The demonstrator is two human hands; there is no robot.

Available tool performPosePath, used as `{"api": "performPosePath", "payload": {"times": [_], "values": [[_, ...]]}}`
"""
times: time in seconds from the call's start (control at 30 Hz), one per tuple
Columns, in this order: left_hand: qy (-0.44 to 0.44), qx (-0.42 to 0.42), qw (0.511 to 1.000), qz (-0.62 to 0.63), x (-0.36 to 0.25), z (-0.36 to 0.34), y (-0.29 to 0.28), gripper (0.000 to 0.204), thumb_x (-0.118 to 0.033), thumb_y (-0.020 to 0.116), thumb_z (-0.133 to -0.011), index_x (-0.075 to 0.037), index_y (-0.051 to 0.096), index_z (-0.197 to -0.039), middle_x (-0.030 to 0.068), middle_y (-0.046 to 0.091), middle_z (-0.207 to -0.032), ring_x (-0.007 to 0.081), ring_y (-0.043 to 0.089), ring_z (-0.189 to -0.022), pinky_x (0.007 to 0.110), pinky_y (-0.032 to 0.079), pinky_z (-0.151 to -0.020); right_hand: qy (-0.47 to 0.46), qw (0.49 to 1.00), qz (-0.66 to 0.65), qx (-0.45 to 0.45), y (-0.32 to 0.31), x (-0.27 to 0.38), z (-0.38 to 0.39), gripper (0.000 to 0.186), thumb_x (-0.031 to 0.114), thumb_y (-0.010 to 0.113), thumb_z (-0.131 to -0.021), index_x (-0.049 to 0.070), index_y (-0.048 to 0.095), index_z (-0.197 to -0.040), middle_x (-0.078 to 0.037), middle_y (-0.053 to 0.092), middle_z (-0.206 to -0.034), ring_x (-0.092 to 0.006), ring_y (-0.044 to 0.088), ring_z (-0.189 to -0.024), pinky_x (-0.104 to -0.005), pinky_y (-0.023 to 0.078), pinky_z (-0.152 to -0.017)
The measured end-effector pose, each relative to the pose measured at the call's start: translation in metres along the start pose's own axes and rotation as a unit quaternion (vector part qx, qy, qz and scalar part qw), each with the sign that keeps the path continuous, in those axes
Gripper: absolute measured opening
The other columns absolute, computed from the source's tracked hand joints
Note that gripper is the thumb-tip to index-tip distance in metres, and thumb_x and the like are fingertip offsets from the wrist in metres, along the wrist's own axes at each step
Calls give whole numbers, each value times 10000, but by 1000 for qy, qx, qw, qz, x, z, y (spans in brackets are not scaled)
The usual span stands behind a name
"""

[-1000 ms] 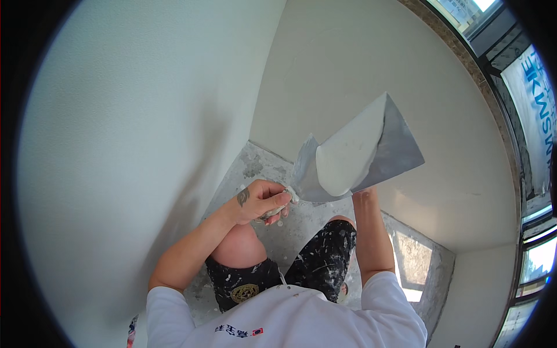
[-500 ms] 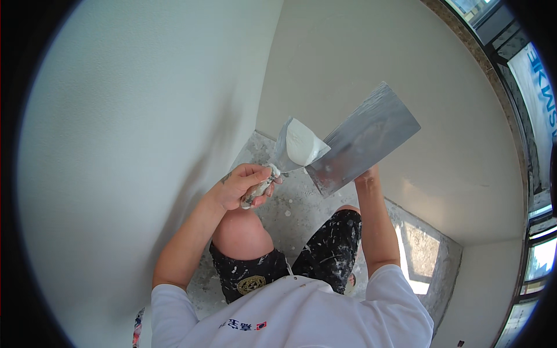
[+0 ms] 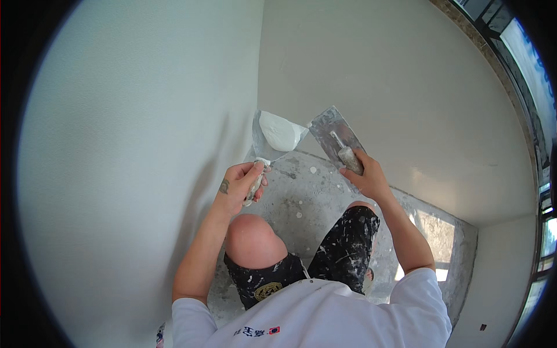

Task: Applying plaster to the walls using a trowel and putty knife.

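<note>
My left hand (image 3: 242,184) is closed round the plaster-crusted handle of a putty knife (image 3: 259,152). On its wide blade sits a mound of white putty (image 3: 281,131). In my right hand (image 3: 365,174) is a rectangular plastering trowel (image 3: 333,123), gripped by its handle on the back, which faces me. The trowel's far left corner is at, or very close to, the right tip of the putty knife's blade; I cannot tell whether they touch. Its smooth working face is turned away and hidden.
A pale wall (image 3: 133,151) rises close on my left and meets another wall (image 3: 394,87) ahead in a corner. Below is a grey concrete floor (image 3: 290,200) spotted with white. My bent knees are beneath my hands. Windows (image 3: 525,52) line the far right.
My right hand has turned the trowel over, so its back and handle now show instead of its flat face. The putty knife has shifted slightly left, still carrying the putty.
</note>
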State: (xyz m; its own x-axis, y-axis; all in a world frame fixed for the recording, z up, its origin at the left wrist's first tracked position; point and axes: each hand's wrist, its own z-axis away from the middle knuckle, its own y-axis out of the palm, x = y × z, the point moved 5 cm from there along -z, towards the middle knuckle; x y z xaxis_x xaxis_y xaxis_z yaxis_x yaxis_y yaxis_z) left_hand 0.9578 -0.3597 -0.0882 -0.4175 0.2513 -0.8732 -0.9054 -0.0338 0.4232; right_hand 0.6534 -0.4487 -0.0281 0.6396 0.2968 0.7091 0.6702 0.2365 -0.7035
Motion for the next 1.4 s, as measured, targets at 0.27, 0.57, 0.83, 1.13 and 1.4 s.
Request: {"api": "performPosePath", "payload": {"times": [0.27,0.57,0.83,1.13,1.4], "values": [[-28,-11,998,-64,16,-39,-3,364,-338,618,-971,22,653,-1011,51,619,-764,95,537,-503,258,423,-442,-41,997,25,59,26,38,5,563,284,752,-795,-23,568,-1229,-200,676,-1004,-300,661,-898,-396,507,-818],[18,-8,999,-29,-1,-50,6,337,-328,604,-979,6,640,-1008,52,625,-773,104,562,-541,257,441,-465,130,880,-449,79,43,-47,17,430,421,584,-949,12,622,-1073,-106,611,-745,-227,595,-652,-361,484,-638],[281,-54,923,-257,-34,-18,46,202,-197,582,-984,2,607,-1010,31,603,-747,73,531,-566,228,438,-535,-253,967,38,8,24,37,37,440,330,692,-872,18,614,-1171,-203,642,-1087,-402,580,-1058,-458,453,-926],[575,84,674,-456,-45,13,51,531,143,637,-696,-30,545,-1190,143,636,-996,302,616,-872,371,513,-703,-228,963,-103,98,17,18,7,349,154,701,-851,53,634,-1178,-150,632,-1185,-319,593,-1098,-427,464,-963],[573,32,608,-549,-36,-2,37,488,99,690,-686,-32,581,-1144,102,628,-973,297,614,-878,402,494,-758,-218,964,-92,125,31,-24,12,427,182,732,-836,57,620,-1229,-129,618,-1234,-283,580,-1135,-405,452,-998]]}}
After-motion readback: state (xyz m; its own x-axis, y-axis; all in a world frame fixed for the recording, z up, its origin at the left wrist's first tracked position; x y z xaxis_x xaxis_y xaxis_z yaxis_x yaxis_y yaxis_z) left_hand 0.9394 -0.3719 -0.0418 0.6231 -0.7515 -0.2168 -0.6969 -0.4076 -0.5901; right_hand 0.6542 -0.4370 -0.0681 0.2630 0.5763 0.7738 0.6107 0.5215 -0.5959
